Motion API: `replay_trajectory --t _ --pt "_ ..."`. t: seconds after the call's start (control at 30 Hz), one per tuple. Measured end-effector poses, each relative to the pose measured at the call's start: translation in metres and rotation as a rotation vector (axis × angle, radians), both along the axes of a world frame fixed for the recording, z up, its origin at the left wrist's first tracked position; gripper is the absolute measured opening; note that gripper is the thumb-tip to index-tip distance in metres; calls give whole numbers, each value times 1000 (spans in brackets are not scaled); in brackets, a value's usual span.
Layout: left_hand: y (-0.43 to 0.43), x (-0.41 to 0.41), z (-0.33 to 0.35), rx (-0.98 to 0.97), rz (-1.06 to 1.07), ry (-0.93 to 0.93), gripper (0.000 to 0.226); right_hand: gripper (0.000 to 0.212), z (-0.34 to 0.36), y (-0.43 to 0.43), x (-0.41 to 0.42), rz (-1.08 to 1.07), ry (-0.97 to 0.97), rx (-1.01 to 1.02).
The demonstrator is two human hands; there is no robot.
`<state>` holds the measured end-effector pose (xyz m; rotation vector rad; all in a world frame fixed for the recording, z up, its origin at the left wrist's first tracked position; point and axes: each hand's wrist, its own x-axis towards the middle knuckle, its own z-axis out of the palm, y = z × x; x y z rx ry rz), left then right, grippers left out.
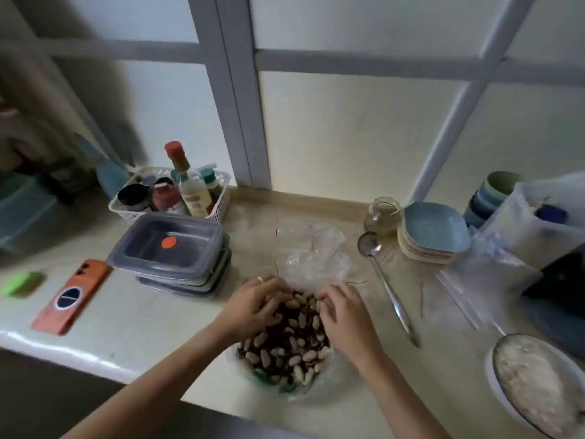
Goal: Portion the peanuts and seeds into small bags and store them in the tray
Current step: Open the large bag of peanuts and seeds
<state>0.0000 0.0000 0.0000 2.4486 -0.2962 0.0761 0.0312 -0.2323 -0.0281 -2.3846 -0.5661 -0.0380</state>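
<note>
1. The peanuts and seeds [285,340] lie as one mixed heap in a big clear bag [316,261]. The heap sits between the two hands and reaches from them back toward the person.
2. The left hand [253,304] has its fingers curled down into the far end of the heap, and some peanuts show between them, so I judge that it grips a handful.
3. The right hand [345,318] is also bent at the far edge. I cannot tell whether its fingertips pinch nuts or the plastic film.
4. I see no small filled bag anywhere, so the portioning seems to be at its very start. Nearly all of the mix is still in the big bag.
5. Just left of the left hand stands a stack of grey lidded containers [171,248]. It is closed, and I cannot tell whether it is the tray for storing.
6. Right of the right hand lies a metal ladle [389,293], apart from the bag.
7. Farther right there is thin clear plastic on the surface [142,337], maybe the small bags, but it is too blurred to say.
8. What is left: filling, closing and storing every portion.
</note>
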Motion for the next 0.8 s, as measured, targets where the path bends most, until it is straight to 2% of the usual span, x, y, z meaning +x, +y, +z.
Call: replay_trajectory --t 0.23,0.43,0.63,0.8 --pt "9 32 -35 -22 -106 -118 36 12 -44 5 39 32 -210 4" --pt "11 33 -50 -62 -38 -246 33 12 -51 -1 45 70 -341 -55" --pt "5 34 -51 28 -14 -288 35 12 -45 -4 36 59 -314 -112" --pt "7 38 -54 9 -5 -294 37 11 -40 -4 29 35 -296 -133"
